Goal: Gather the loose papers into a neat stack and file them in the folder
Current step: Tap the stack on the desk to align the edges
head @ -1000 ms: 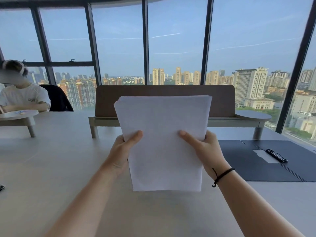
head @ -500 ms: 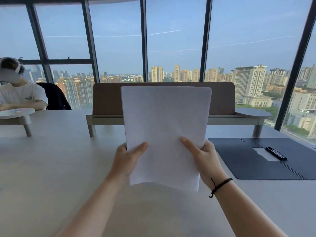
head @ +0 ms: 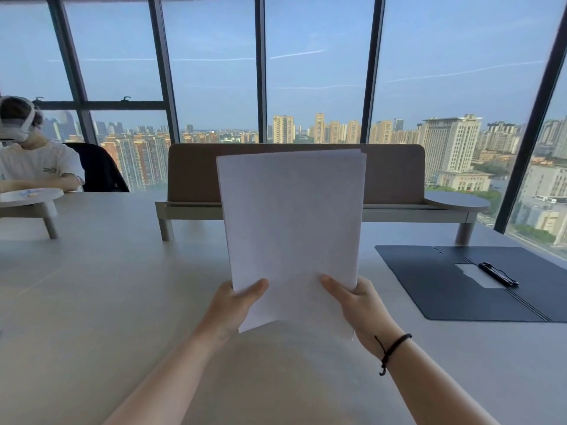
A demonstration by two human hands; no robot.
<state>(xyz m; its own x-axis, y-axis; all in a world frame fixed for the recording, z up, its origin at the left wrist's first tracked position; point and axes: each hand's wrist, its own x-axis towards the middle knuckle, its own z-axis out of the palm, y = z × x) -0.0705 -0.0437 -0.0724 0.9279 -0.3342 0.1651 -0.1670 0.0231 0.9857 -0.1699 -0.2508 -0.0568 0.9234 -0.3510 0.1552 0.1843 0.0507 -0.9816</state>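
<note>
A stack of white papers (head: 291, 228) stands upright above the table in front of me. My left hand (head: 236, 305) grips its lower left edge, thumb on the front sheet. My right hand (head: 359, 305) grips the lower right edge the same way; a black band circles that wrist. The sheets' top right corners are slightly fanned. A dark blue folder (head: 429, 283) lies open flat on the table to the right, apart from the papers, with a black clip (head: 498, 273) and a white label near its spine.
A low brown divider on a shelf (head: 392, 176) crosses the beige table (head: 107, 302) behind the papers. A person in a white shirt (head: 36, 167) sits at the far left beside a small round stand (head: 30, 197). Tall windows lie beyond.
The stack has risen and my hands have slid down to its lower edges. The sheets look more evenly aligned than a second ago.
</note>
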